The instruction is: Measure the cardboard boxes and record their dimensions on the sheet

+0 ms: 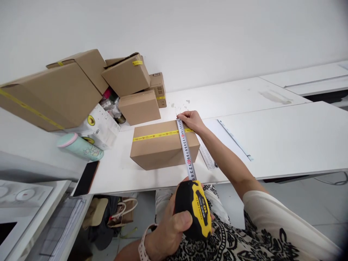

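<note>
White worktop (pixel 277 145): taped carton (pixel 160 156), tape measure (pixel 199 210) extended across top.
Left hand (pixel 170 232) clasped round tape measure, near side; right hand (pixel 193 121) pinching blade (pixel 185 148) at carton's far edge. Carton's right: printed sheet (pixel 206 156), partly behind forearm (pixel 225 156); pale strip (pixel 235 139). Left: mint bottle (pixel 81 146); behind, stacked boxes (pixel 140 107).

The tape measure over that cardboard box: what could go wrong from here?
The right hand is at the far end of the blade; if it slipped, the blade might whip back toward the left hand, which holds the tape measure.

The blade runs past the near edge of the cardboard box with nothing visible beneath it there, so it could bend or slide askew.
</note>
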{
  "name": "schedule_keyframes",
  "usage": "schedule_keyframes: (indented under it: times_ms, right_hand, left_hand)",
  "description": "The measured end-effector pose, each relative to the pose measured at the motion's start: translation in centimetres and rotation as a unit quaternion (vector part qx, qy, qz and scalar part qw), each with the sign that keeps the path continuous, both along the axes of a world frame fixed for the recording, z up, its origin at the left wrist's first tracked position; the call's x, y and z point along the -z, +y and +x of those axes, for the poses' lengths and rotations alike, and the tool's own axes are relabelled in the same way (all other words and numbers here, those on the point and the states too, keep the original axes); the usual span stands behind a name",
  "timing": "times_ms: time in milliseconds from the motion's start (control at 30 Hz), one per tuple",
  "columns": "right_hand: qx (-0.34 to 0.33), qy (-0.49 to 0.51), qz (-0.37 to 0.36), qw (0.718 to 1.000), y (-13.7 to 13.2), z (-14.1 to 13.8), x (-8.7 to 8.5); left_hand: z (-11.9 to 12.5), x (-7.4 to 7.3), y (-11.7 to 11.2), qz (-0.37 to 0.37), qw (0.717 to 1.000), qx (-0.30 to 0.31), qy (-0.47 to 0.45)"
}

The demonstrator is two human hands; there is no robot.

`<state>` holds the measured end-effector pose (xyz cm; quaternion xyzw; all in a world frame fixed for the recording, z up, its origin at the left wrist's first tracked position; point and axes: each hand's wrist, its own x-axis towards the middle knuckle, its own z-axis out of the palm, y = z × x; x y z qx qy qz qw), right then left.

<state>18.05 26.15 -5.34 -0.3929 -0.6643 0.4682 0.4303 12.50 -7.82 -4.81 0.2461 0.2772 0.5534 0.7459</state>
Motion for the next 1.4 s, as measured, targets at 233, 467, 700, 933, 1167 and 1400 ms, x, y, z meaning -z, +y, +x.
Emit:
schedule_keyframes:
  times_ms: [233, 467, 700, 933, 1167, 1400]
  right_hand:
    - [-0.013, -0.02, -0.077, 0.997, 0.0, -0.3, -1.2]
    - [-0.038, 0.002, -0.1, 0.994, -0.2, -0.5, -1.2]
    - [-0.046, 0.004, -0.105, 0.993, -0.1, -0.5, -1.2]
    - [-0.045, 0.005, -0.115, 0.992, -0.2, -0.5, -1.1]
    - [-0.033, 0.038, 0.012, 0.999, -1.7, 1.0, -1.9]
    - [-0.146, 0.038, 0.202, 0.968, -12.6, 5.0, -6.8]
  left_hand:
    - [0.2, -0.7, 0.3, -0.02, 1.0, 0.019, 0.008]
    - [0.6, -0.9, 0.1, -0.037, 0.998, 0.052, 0.016]
    - [0.8, -0.1, 0.3, -0.023, 0.998, 0.059, -0.006]
    - [0.9, -1.2, 0.4, -0.02, 0.998, 0.059, 0.0]
    - [-0.5, -0.9, 0.4, -0.04, 0.998, 0.021, 0.045]
    - [-3.2, -3.2, 1.8, 0.053, 0.978, -0.081, 0.183]
